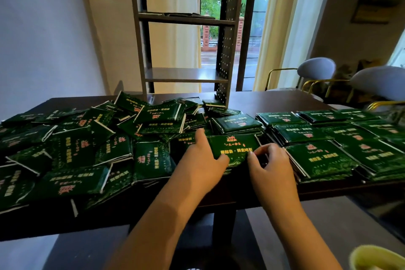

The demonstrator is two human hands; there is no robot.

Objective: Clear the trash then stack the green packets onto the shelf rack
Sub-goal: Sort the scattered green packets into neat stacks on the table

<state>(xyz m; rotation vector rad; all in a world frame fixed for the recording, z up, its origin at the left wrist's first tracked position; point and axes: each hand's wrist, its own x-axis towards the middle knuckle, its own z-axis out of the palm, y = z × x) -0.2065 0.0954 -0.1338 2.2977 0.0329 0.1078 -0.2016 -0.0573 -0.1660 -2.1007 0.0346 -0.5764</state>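
Right now both hands are on one green packet (pixel 234 146) at the middle of the dark table (pixel 274 98). My read: the left hand (pixel 201 160) grips its left edge, index finger straight along the side and thumb on the near corner; the right hand (pixel 271 164) pinches the near right edge with curled fingertips. The packet sits tilted, its far edge touching the stacks behind. To the left lies a loose heap of packets (pixel 87 144), overlapping at all angles, several hanging past the table's near edge. To the right stand neat stacks of packets (pixel 324 138) in rows, their front row close to the near edge. The shelf rack (pixel 186 74) stands upright at the far side, loose packets crowding its foot; its upper shelf carries something flat and dark (pixel 188 14), too dim to name. Bare tabletop shows behind the neat stacks, right of the rack. Two grey chairs (pixel 315 70) stand beyond that corner.
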